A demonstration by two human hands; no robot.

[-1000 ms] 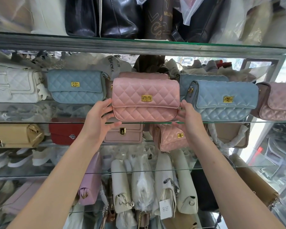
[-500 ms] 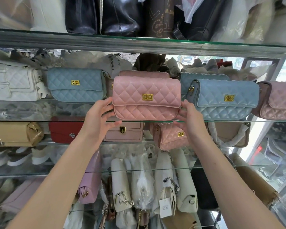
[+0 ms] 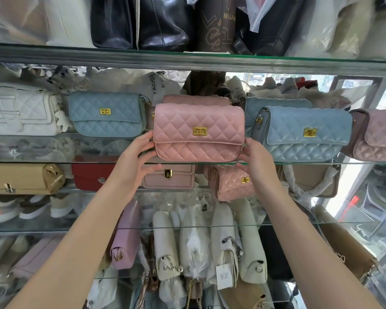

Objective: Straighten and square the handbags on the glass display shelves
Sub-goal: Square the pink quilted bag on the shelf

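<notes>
1. The pink quilted handbag (image 3: 198,132) stands upright at the front edge of the glass shelf (image 3: 42,162), with its gold clasp (image 3: 200,131) facing out.
2. Left hand (image 3: 134,159): the fingers are extended and touch the bag's left end. The thumb sits below the shelf edge. The hand encloses nothing.
3. Right hand (image 3: 256,161): the fingers are loosely spread and press against the bag's lower right corner without curling round it.
4. A second pink bag (image 3: 194,99) stands directly behind.
5. The left blue bag (image 3: 107,114) sits further back. The right blue bag (image 3: 303,132) is just beside the pink one and angled.
</notes>
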